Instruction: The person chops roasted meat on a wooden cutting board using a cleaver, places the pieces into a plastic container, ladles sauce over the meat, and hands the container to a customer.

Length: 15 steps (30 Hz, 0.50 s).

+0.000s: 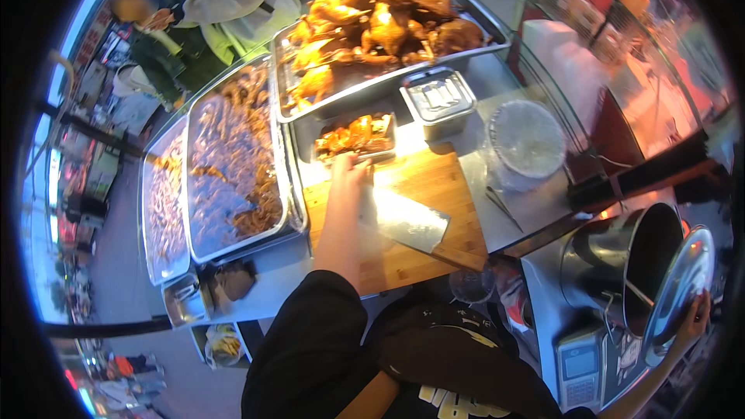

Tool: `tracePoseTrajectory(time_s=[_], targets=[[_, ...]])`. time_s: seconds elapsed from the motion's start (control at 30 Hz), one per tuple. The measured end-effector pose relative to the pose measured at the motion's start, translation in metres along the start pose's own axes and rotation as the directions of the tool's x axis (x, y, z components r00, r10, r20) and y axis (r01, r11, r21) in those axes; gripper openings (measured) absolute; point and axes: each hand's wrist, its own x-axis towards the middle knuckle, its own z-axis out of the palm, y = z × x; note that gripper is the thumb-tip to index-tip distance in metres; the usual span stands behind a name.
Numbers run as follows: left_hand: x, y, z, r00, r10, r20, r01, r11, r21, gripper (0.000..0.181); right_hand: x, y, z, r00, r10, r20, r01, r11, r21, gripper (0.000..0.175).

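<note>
My left hand [349, 167] is at the near rim of a small metal tray [381, 154] of glossy, browned meat pieces; its fingers look closed on that rim, slightly blurred. My forearm crosses a wooden cutting board [401, 267]. On the board lies a broad-bladed cleaver [410, 218]. Far to the right, my right hand [694, 319] grips a shiny metal pot lid [669, 302], held tilted beside the mouth of a deep stockpot [599, 262]. Another bare forearm [372, 397] shows at the bottom centre; whose it is cannot be told.
A large tray [372, 88] holds browned whole poultry. Left are trays of food [284, 186]. Right of the board are tweezers [503, 208], a lidded metal container [439, 96] and a round plastic-covered tub [527, 142]. A scale [579, 361] sits near the pot; people [233, 0] stand beyond the glass.
</note>
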Motion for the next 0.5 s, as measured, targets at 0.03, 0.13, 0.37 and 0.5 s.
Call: tracePoseTrajectory(time_s=[0.03, 0.13, 0.37, 0.5], targets=[[-0.007, -0.01, -0.016, 0.988, 0.155, -0.021, -0.149, 0.974, 0.173, 0.036, 0.002, -0.052, 0.034, 0.997, 0.056, 0.059, -0.062, 0.993, 0.096, 0.039], [-0.012, -0.014, -0.002, 0.783, 0.598, 0.171, -0.581, 0.605, 0.545, 0.032, 0.003, -0.066, 0.086, 0.986, 0.077, 0.147, -0.075, 0.997, -0.022, 0.034], [0.012, 0.008, -0.001, 0.656, -0.671, 0.345, 0.49, 0.031, -0.871, 0.035, 0.029, -0.182, 0.149, 0.975, 0.126, 0.185, -0.133, 0.991, 0.028, 0.026], [0.004, 0.01, 0.008, 0.639, -0.69, 0.34, 0.535, 0.082, -0.841, 0.028, 0.031, -0.201, 0.136, 0.985, 0.131, 0.11, -0.112, 0.981, -0.158, 0.026]])
